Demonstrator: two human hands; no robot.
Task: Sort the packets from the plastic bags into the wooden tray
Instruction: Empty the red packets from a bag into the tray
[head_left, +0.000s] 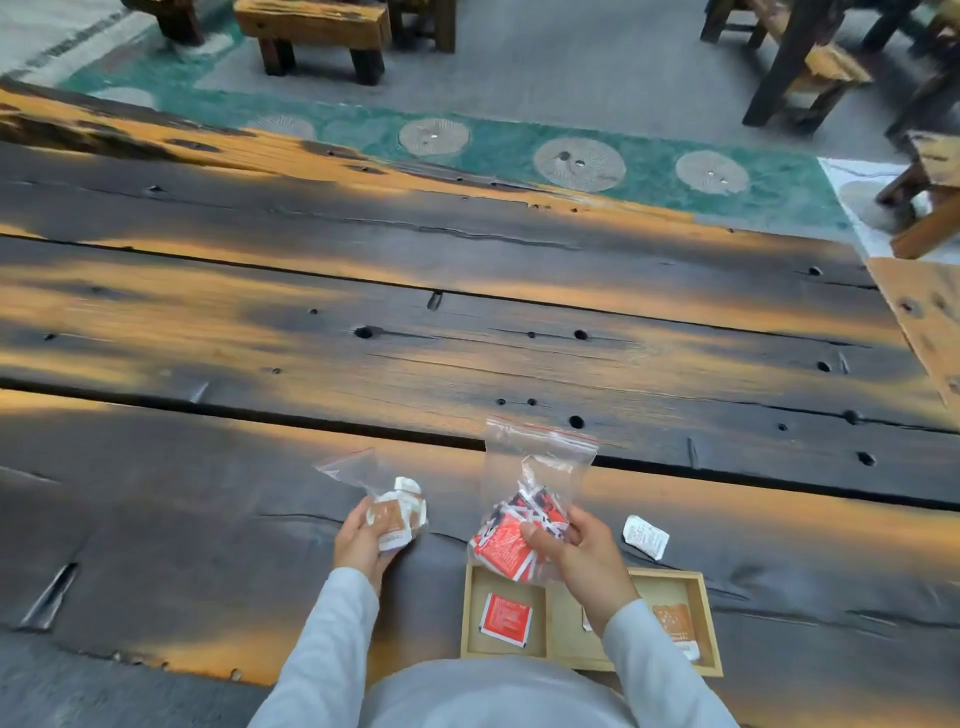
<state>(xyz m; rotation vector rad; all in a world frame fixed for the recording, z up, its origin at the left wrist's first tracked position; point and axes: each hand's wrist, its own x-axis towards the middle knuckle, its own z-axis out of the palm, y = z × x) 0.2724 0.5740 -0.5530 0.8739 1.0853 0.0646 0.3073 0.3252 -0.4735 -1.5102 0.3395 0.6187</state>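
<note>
My left hand (358, 540) grips a clear zip bag (387, 506) of brown and white packets, held just above the table. My right hand (582, 556) holds a second clear zip bag (530, 493) full of red packets above the left end of the wooden tray (550, 660). The tray has three compartments: a red packet (505, 614) lies in the left one and a brown packet (675, 626) in the right one. My right wrist hides most of the middle compartment. A single white packet (645, 536) lies on the table behind the tray.
The dark, scorched plank table (415, 322) stretches far ahead, with gaps between the planks. Its near edge runs close to my body. Wooden stools (317, 31) and benches stand on the floor beyond the table.
</note>
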